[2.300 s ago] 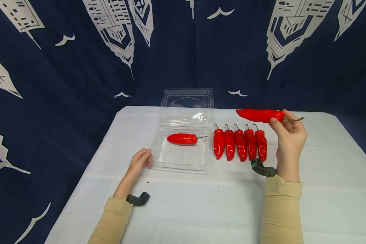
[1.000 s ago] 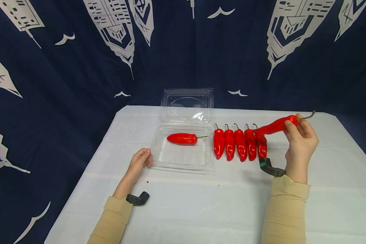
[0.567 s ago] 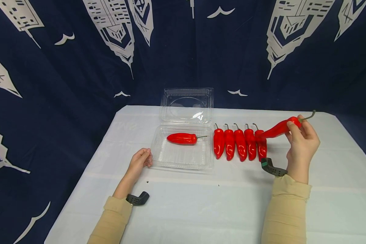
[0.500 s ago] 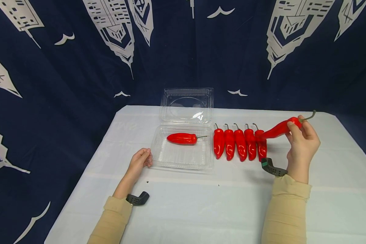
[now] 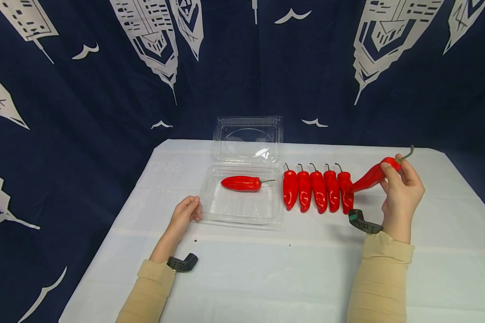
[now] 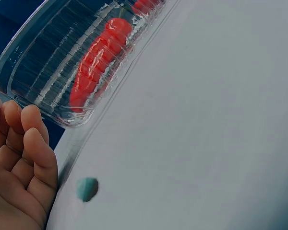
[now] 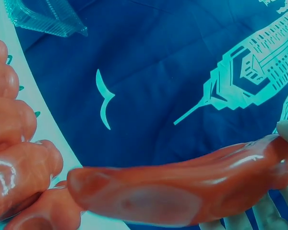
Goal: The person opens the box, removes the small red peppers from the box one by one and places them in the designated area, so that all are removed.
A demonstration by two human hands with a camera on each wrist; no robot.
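My right hand (image 5: 402, 190) pinches a long red pepper (image 5: 372, 176) near its green stem, between thumb and fingers. The pepper slants, stem up to the right, and its tip overlaps the end pepper of a row in the head view. That row of several red peppers (image 5: 318, 192) lies side by side, stems pointing away. At the left stands a clear plastic clamshell container (image 5: 242, 213) with its lid raised; one red pepper (image 5: 241, 184) lies sideways inside. My left hand (image 5: 186, 210) holds the container's left edge; in the left wrist view its fingertips (image 6: 31, 117) are right at the rim.
A white cloth covers the table (image 5: 242, 278), with small dark specks (image 5: 196, 241) near the left arm. Behind hangs a dark blue curtain (image 5: 307, 67) printed with white buildings and birds. Each wrist wears a black camera band (image 5: 363, 223).
My right hand has moved right and slightly nearer with its pepper, which has tilted from level to tip-down. Its tip has dropped toward the end of the row. The left hand and container have stayed put.
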